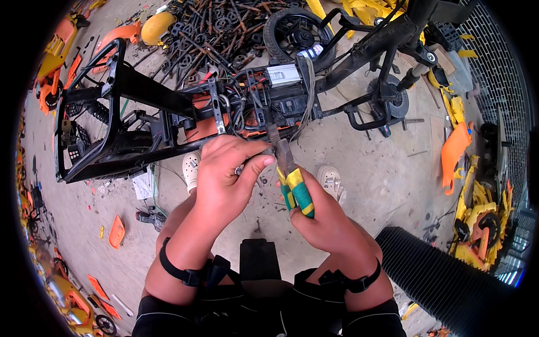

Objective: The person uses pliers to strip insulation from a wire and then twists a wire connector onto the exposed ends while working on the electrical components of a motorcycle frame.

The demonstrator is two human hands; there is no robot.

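My right hand [324, 220] grips a pair of pliers [302, 195] by its yellow and green handles. The dark metal jaws point up toward the frame of a stripped-down scooter [151, 92]. Just left of the jaws, the thumb and forefinger of my left hand [224, 165] are pinched together. Whatever lies between those fingertips is too small to make out. Beyond both hands, the black scooter frame holds a silver box [283, 74], and a bundle of grey cables [307, 104] hangs beside it.
Rusty metal parts [216, 33] are heaped behind the frame, near a loose-looking wheel [297, 36]. A yellow helmet-like shell [158, 29] lies left of the heap. Orange panels [455, 154] and yellow parts line the right. A black ribbed object [438, 275] stands at lower right.
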